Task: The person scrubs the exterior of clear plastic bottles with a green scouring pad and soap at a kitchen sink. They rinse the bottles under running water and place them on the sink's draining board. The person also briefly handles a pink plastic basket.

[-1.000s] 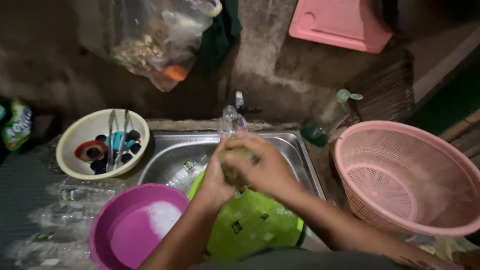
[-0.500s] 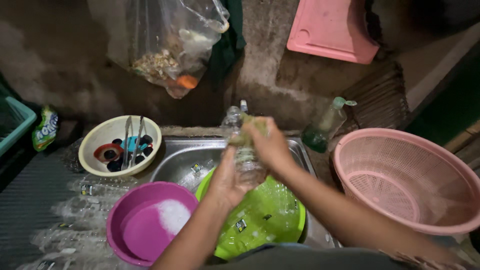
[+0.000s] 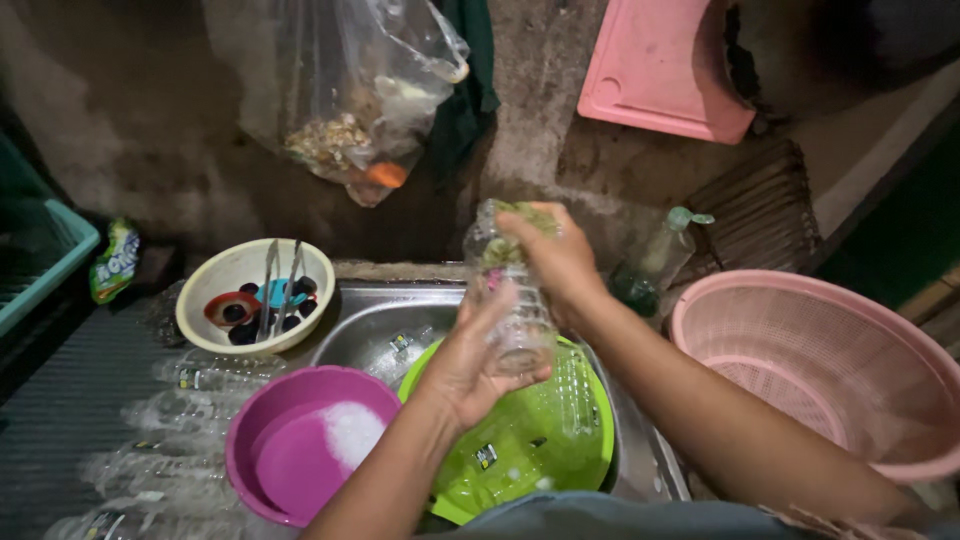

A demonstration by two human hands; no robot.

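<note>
Dim wash corner: rough concrete wall behind, steel sink [image 3: 370,325] sunk into a dark ribbed counter [image 3: 70,420].

Clear plastic bottle [image 3: 505,300]: upright, long axis near vertical, held above the sink and over the green basin. Lower body in the left hand [image 3: 470,365], fingers wrapped round it from the near side. Top end under the right hand [image 3: 550,250], fingers closed over the neck with a green scrap, probably a scrubbing pad [image 3: 525,212], pressed against it. Both hands touching; neither nearer. Contents of bottle: cannot tell.

Green basin [image 3: 560,460]: in the sink, directly below the bottle; wet, small dark flecks or label scraps on its floor, another clear bottle lying along its right wall.

Purple basin [image 3: 250,440]: just left of the green one; holding water with a patch of white foam.

Cream bowl [image 3: 215,275]: at the sink's far left corner; bottle caps in red, blue and black, plus metal tongs.

Clear bottles [image 3: 170,375]: several, lying flat on the counter to the left.

Pink mesh basket [image 3: 860,300]: right of the sink; nothing seen inside.

Green-tinted soap bottle [image 3: 650,270]: behind the right forearm, against the wall.

Plastic bag [image 3: 350,100]: hanging on the wall, scraps inside.

Pink board [image 3: 665,65]: hanging upper right.

Teal crate [image 3: 40,260]: far left edge.
</note>
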